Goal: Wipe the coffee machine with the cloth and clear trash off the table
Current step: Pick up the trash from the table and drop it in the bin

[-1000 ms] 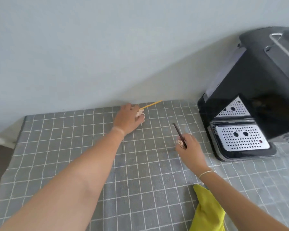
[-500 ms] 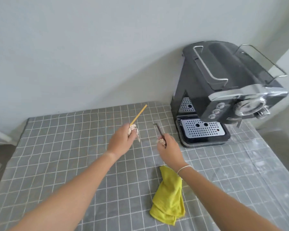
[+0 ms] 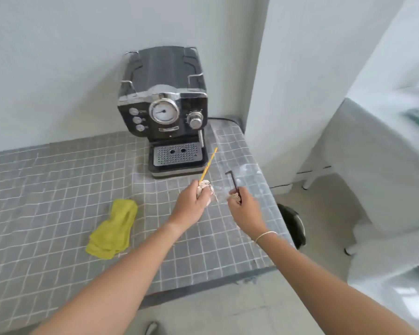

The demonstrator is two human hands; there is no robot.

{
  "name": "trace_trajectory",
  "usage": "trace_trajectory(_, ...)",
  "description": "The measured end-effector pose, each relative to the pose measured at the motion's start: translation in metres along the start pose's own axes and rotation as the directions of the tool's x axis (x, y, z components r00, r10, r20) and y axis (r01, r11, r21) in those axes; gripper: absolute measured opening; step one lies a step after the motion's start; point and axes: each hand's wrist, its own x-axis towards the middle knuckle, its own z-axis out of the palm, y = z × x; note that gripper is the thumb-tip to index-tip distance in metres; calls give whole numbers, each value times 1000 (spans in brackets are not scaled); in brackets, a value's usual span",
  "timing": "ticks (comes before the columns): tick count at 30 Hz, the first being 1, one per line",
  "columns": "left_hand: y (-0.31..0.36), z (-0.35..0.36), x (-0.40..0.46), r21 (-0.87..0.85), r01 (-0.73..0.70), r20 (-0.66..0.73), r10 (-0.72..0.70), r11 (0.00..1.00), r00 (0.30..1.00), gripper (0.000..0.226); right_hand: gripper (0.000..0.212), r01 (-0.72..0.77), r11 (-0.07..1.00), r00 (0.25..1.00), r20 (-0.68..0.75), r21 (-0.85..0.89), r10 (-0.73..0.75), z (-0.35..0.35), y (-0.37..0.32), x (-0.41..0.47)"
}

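A black coffee machine (image 3: 163, 110) stands against the back wall on the grey checked table (image 3: 46, 189). A crumpled yellow cloth (image 3: 114, 228) lies on the table, left of my hands. My left hand (image 3: 191, 204) is closed on a yellow straw (image 3: 208, 164) and a wad of crumpled white paper (image 3: 205, 186). My right hand (image 3: 246, 210) grips a dark bent straw (image 3: 232, 181) with a small scrap of paper. Both hands hover above the table's right part, in front of the machine.
A dark round bin (image 3: 293, 223) sits on the floor just past the table's right edge. A white pillar (image 3: 288, 81) rises to the right of the machine. White furniture (image 3: 385, 177) fills the far right. The machine's cord (image 3: 224, 119) runs behind it.
Both hands have carried the straws and paper to the right, toward the table's right edge. The view has swung right, bringing the machine's front, the bin and the floor into sight.
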Motion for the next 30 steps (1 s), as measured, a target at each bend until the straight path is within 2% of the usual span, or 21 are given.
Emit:
trace_trajectory(4,63,81,8,-86,2,119,8,996,993,24,8,-139,983,981,-121,121,154,-76,43,3)
trace_trajectory(7,96,136,21,-126,87,224,-57,988,973,26,16,-278,928,927,-184,249,327,-115,82,9)
trace_trajectory(11,121,200,49,-139,249,368,-183,959,912,19,23,-476,812,835,-117,338,538,-150,131,24)
trace_trajectory(14,121,238,80,-88,374,469,-292,923,833,17,19,-589,740,767,-63,325,638,-166,167,44)
trace_trajectory(17,109,266,110,5,500,541,-422,866,727,26,12,-665,689,717,-13,287,697,-173,195,70)
trace_trajectory(21,90,292,141,77,675,573,-586,734,573,29,4,-759,600,640,117,255,760,-167,225,108)
trace_trajectory(23,80,303,153,65,748,596,-627,660,502,23,12,-765,561,615,103,315,782,-163,234,124)
trace_trajectory(24,76,309,158,69,770,614,-635,635,469,17,21,-754,570,623,79,326,779,-161,235,129)
trace_trajectory(25,71,314,163,79,776,620,-641,625,453,15,30,-724,626,664,46,290,747,-161,239,134)
trace_trajectory(26,66,319,167,87,777,620,-645,623,448,17,38,-719,674,688,37,169,724,-162,244,138)
trace_trajectory(27,60,324,171,76,782,615,-647,618,451,21,43,-726,672,675,-38,145,737,-163,245,139)
trace_trajectory(28,55,327,172,74,788,606,-655,612,451,27,44,-697,715,712,-71,53,699,-164,244,140)
trace_trajectory(30,51,328,172,83,791,599,-665,606,446,39,41,-683,723,730,-76,-98,679,-164,242,141)
